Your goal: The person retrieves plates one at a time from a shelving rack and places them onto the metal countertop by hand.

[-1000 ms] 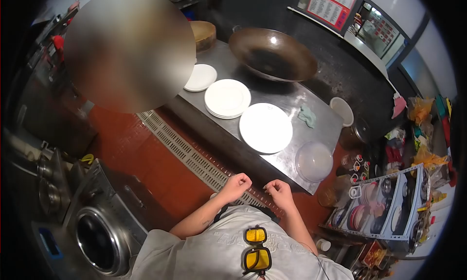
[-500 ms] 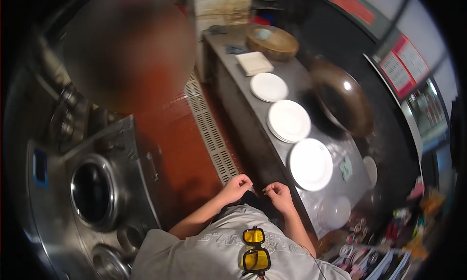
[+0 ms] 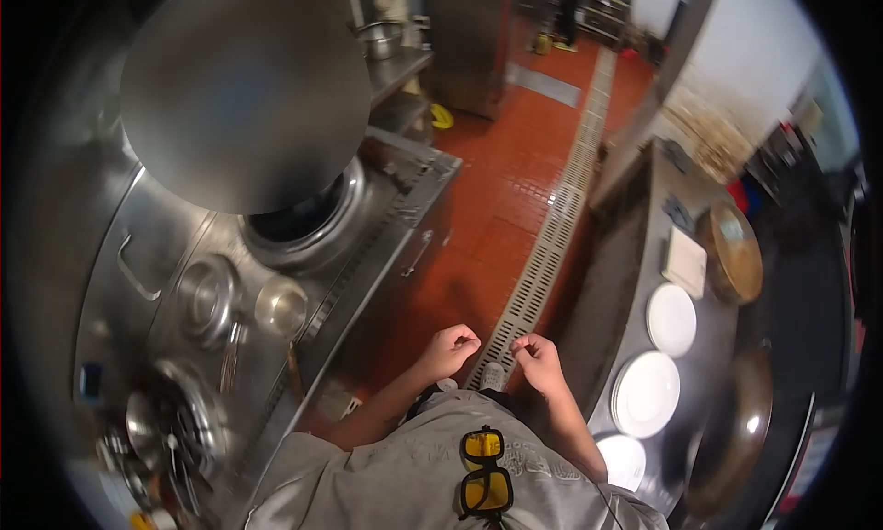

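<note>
My left hand (image 3: 451, 351) is held in front of my waist with its fingers curled in, and nothing shows between them. Level with it and a short gap away, my right hand (image 3: 538, 360) has its thumb and fingers drawn together, also with nothing visible inside. Neither hand touches any surface. Yellow-lensed glasses (image 3: 484, 445) hang on the front of my grey shirt. Closest to my right hand is the metal counter at the right, bearing a stack of white round plates (image 3: 647, 397), another white plate (image 3: 671, 320) and a white square dish (image 3: 685, 263).
A steel stove (image 3: 386, 254) stands left, with a small pot (image 3: 280, 306) and metal utensils. A slotted drain (image 3: 552, 245) crosses the red floor (image 3: 492, 199). On the right are a large brown wok (image 3: 736, 438) and a round basin (image 3: 736, 254). Far off, a person (image 3: 566, 15) stands.
My view has swung left, so the stove fills more of it and the plates sit farther right. Both hands stay curled before my waist; neither has picked up anything visible.
</note>
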Tool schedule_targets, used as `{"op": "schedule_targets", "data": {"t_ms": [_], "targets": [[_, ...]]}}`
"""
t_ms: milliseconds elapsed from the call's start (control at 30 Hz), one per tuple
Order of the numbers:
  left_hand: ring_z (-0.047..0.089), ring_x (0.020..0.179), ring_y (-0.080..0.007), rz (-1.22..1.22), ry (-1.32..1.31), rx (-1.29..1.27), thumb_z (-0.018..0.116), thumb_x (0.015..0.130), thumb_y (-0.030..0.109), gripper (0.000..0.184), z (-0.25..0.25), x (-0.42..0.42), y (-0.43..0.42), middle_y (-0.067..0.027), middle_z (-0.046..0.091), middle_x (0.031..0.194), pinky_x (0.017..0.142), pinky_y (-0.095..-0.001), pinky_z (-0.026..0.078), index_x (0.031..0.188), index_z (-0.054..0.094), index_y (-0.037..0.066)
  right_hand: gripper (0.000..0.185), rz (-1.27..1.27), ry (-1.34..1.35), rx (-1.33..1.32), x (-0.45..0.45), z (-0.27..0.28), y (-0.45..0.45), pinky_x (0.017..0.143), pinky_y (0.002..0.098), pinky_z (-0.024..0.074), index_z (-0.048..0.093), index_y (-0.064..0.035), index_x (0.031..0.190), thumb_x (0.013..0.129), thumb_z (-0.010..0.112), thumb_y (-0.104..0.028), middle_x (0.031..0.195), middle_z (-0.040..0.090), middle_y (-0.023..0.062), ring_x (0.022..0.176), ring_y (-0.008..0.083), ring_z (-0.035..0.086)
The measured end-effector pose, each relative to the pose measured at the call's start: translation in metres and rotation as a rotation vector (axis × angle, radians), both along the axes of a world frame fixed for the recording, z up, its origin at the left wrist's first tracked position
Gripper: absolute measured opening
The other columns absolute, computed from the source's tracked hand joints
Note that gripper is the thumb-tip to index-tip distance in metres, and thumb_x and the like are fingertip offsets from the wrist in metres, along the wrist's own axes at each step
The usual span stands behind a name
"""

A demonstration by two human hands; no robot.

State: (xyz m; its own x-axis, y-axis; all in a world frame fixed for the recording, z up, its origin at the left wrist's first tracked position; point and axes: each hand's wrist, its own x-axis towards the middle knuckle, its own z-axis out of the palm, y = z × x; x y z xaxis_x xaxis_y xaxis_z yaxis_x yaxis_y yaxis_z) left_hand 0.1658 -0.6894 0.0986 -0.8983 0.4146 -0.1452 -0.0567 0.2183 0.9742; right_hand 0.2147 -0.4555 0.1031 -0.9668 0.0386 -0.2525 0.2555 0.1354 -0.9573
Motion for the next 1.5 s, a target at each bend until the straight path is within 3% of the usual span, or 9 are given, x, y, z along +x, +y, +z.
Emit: {"op": "schedule_targets", "data": {"t_ms": [100,133,300,433,667,833,1200,1333,1500], "targets": [[0.060,0.077,-0.0075,0.148,-0.011,-0.075,0.064,0.092,0.014,0.014,0.009,0.012,-0.011,-0.0020,0.067,0.085,0.070,-0.0254,0.050,0.094,0.067,0.001,0.007,0.164,0.009,-0.033,-0.030,0.003,-0.014,0.071,0.0234,0.0476,0.065,0.0018,0.088,0.090,0.060,-0.002,0.081,0.065,0.0012,0.076,0.0081,0.059],[0.057,0.069,-0.0095,0.238,-0.019,-0.011,0.066,0.089,0.019,0.019,0.007,0.019,-0.014,-0.0033,0.065,0.076,0.064,-0.0283,0.048,0.091,0.067,0.000,0.007,0.218,0.021,-0.047,-0.036,0.002,-0.022,0.071,0.0234,0.0475,0.065,0.0019,0.088,0.091,0.060,-0.002,0.081,0.065,0.0011,0.077,0.0080,0.059],[0.057,0.070,-0.0095,0.498,-0.048,-0.010,0.067,0.090,0.020,0.019,0.014,0.055,-0.050,-0.0026,0.065,0.078,0.065,-0.0275,0.048,0.091,0.066,0.001,0.009,0.473,0.001,-0.214,-0.056,-0.015,-0.074,0.070,0.0262,0.0515,0.066,0.0038,0.088,0.090,0.060,-0.002,0.083,0.069,0.0070,0.077,0.0110,0.064],[0.057,0.071,-0.0089,0.731,-0.070,-0.017,0.067,0.090,0.019,0.019,0.006,0.089,-0.079,-0.0022,0.065,0.078,0.066,-0.0269,0.048,0.091,0.066,0.001,0.013,0.692,-0.062,-0.108,-0.063,-0.006,-0.119,0.069,0.0259,0.0512,0.067,0.0037,0.090,0.090,0.062,-0.008,0.082,0.071,0.0080,0.077,0.0116,0.065],[0.058,0.076,-0.0054,0.905,0.029,0.050,0.063,0.095,0.015,0.014,-0.010,0.135,-0.113,-0.0008,0.065,0.084,0.067,-0.0231,0.049,0.095,0.065,0.001,0.012,0.938,0.027,-0.007,-0.067,0.017,-0.175,0.058,0.0231,0.0463,0.069,0.0008,0.088,0.092,0.061,-0.008,0.077,0.068,0.0020,0.066,0.0067,0.059],[0.058,0.070,-0.0094,0.975,0.029,0.043,0.067,0.091,0.019,0.019,-0.001,0.137,-0.126,-0.0027,0.064,0.077,0.065,-0.0278,0.049,0.091,0.065,0.001,0.012,0.966,0.046,0.008,-0.061,0.024,-0.196,0.065,0.0254,0.0498,0.068,0.0028,0.088,0.090,0.064,-0.008,0.077,0.069,0.0057,0.071,0.0094,0.063],[0.060,0.074,-0.0092,0.691,-0.045,0.045,0.066,0.090,0.019,0.018,-0.002,0.087,-0.139,-0.0031,0.066,0.080,0.067,-0.0269,0.049,0.092,0.067,0.000,0.009,0.624,0.030,-0.158,-0.058,-0.002,-0.174,0.070,0.0258,0.0512,0.067,0.0019,0.087,0.090,0.061,-0.004,0.079,0.069,0.0054,0.073,0.0103,0.063],[0.059,0.071,-0.0099,0.459,-0.027,0.031,0.066,0.090,0.017,0.018,-0.008,0.053,-0.123,-0.0051,0.066,0.076,0.064,-0.0275,0.048,0.089,0.067,0.000,0.009,0.429,0.078,-0.111,-0.042,-0.015,-0.138,0.069,0.0257,0.0503,0.068,0.0014,0.087,0.088,0.060,-0.004,0.079,0.068,0.0039,0.073,0.0095,0.061],[0.060,0.075,-0.0096,0.098,-0.003,0.072,0.065,0.090,0.011,0.012,-0.019,0.020,-0.081,-0.0059,0.067,0.082,0.069,-0.0272,0.049,0.092,0.067,-0.001,0.009,0.089,-0.087,-0.008,0.002,0.027,-0.091,0.068,0.0261,0.0497,0.068,-0.0004,0.088,0.089,0.061,-0.006,0.077,0.067,0.0023,0.072,0.0083,0.060]]}}
